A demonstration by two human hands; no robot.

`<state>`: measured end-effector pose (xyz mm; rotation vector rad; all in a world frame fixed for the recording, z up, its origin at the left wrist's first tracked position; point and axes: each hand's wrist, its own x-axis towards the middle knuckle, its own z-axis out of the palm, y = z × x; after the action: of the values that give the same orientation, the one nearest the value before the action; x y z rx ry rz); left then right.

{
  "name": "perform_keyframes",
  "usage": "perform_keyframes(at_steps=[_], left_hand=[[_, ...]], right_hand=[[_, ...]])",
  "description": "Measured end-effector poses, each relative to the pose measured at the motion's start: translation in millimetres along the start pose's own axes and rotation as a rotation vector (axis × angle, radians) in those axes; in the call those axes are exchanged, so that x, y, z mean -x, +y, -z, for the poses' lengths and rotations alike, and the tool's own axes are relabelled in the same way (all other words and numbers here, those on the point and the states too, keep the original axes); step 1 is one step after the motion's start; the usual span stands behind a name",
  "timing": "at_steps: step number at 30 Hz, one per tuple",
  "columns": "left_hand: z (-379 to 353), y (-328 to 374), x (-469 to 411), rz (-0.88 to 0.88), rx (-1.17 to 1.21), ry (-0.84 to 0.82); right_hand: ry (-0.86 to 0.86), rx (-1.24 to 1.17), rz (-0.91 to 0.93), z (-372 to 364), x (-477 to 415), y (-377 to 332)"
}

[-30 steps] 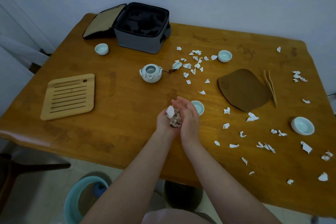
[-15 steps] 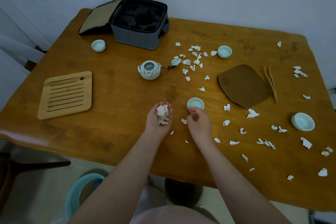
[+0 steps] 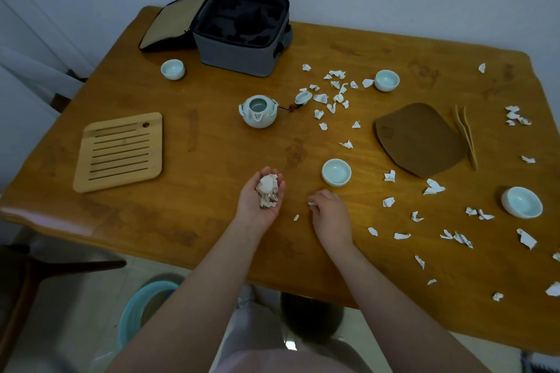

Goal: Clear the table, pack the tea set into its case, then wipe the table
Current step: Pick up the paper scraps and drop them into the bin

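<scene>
My left hand (image 3: 257, 200) lies palm up over the wooden table (image 3: 212, 160), cupped round a heap of paper scraps (image 3: 267, 191). My right hand (image 3: 328, 210) rests knuckles up to its right, fingertips pinching a white scrap (image 3: 312, 203) on the table. One small scrap (image 3: 296, 217) lies between the hands. Many more scraps (image 3: 333, 97) are strewn over the middle and right. A pale teacup (image 3: 336, 172) stands just beyond my right hand. The teapot (image 3: 258, 110) stands without its lid (image 3: 303, 97). The open grey case (image 3: 242, 33) is at the back.
Other cups stand at the back left (image 3: 172, 69), back middle (image 3: 386, 80) and far right (image 3: 521, 202). A bamboo tray (image 3: 119, 151) lies left, a brown mat (image 3: 419, 139) and bamboo tongs (image 3: 466, 136) right. A blue bin (image 3: 142, 306) sits on the floor below the table edge.
The hands were together over the heap; my right hand has moved away to the right and down onto the table, picking at fallen scraps. My left hand keeps holding the heap.
</scene>
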<state>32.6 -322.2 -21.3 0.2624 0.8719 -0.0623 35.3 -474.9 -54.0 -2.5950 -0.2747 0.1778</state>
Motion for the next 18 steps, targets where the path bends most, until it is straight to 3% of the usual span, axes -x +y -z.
perform_keyframes(at_steps=[9, 18], left_hand=[[8, 0, -2, 0.002, -0.015, 0.040], [15, 2, 0, -0.004, -0.024, 0.071]], right_hand=[[-0.117, -0.131, 0.004, -2, 15, -14], [-0.214, 0.248, 0.199, -7, 8, -16]])
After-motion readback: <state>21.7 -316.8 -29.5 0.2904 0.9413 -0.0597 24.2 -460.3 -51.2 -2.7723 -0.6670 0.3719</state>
